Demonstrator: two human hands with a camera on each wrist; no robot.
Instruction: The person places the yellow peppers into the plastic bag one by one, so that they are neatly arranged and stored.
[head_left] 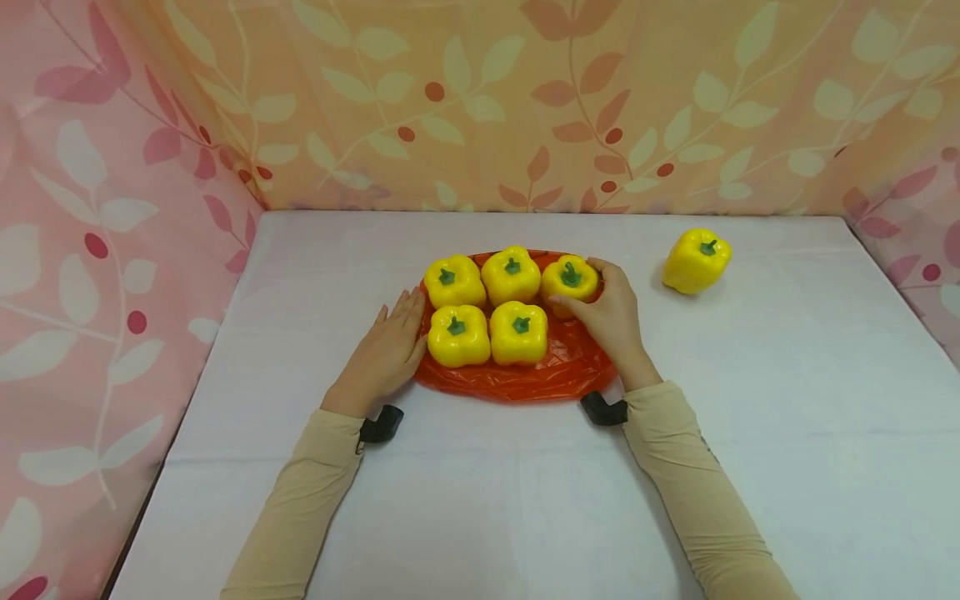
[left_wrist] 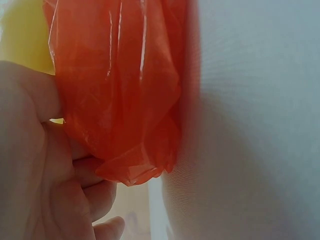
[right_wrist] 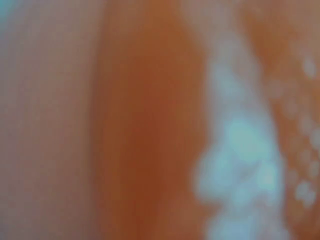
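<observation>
Several yellow bell peppers (head_left: 459,336) stand stem-up in two rows on a crinkled red plastic bag (head_left: 513,383) spread in an oval. My right hand (head_left: 617,321) grips the back-right bell pepper (head_left: 573,287), thumb in front and fingers round its far side. Flat against the bag's left edge lies my left hand (head_left: 386,354), its fingers straight and beside the peppers. The left wrist view shows these fingers (left_wrist: 47,95) touching the bag's side (left_wrist: 120,90), with a yellow pepper (left_wrist: 25,35) behind. The right wrist view is too blurred to make out shapes beyond orange-red plastic.
Another yellow bell pepper (head_left: 696,261) sits tilted on the white tabletop (head_left: 480,500), at the back right, apart from the bag. Leaf-patterned cloth (head_left: 480,100) hangs behind the table and along both sides. A dark wrist mount (head_left: 603,410) sits by each sleeve.
</observation>
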